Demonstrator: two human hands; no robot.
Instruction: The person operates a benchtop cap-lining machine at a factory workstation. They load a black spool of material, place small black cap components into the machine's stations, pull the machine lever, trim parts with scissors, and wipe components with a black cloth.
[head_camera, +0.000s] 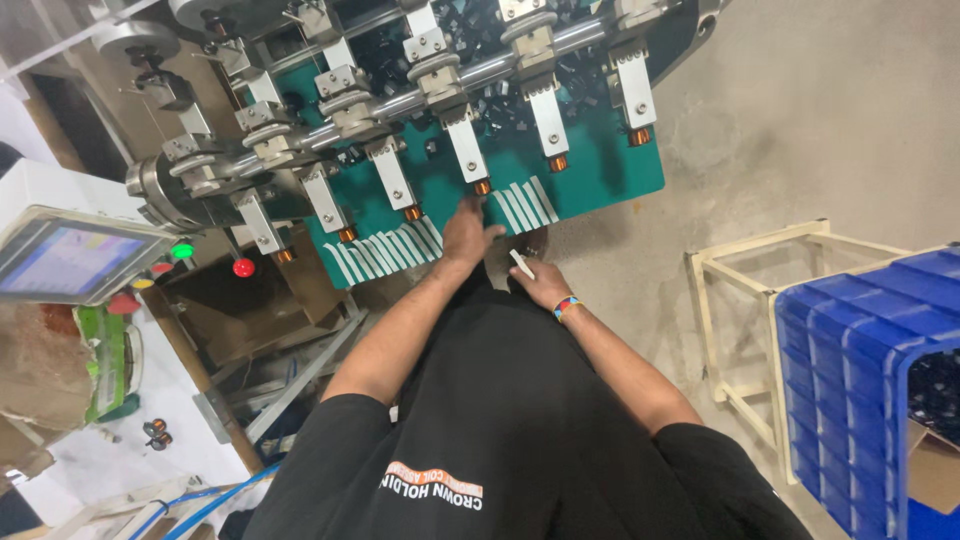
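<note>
My left hand (468, 232) reaches forward onto the green plate (600, 175) of a winding machine. Its fingers are spread, just below a spindle tip carrying a copper coil (483, 187). My right hand (540, 283), with a coloured wristband, sits close to my body and grips a short white strip (522, 265). Rows of similar white strips (385, 255) lie on the green plate on both sides of my left hand. Several more metal spindles with copper coils (557, 162) stand in a line along the machine's shaft (400, 100).
A screen panel (70, 255) with red (243, 267) and green (182, 251) buttons is at the left. Small black parts (480, 60) are piled behind the spindles. A blue plastic crate (860, 380) and a cream frame stand (740, 300) are on the concrete floor at the right.
</note>
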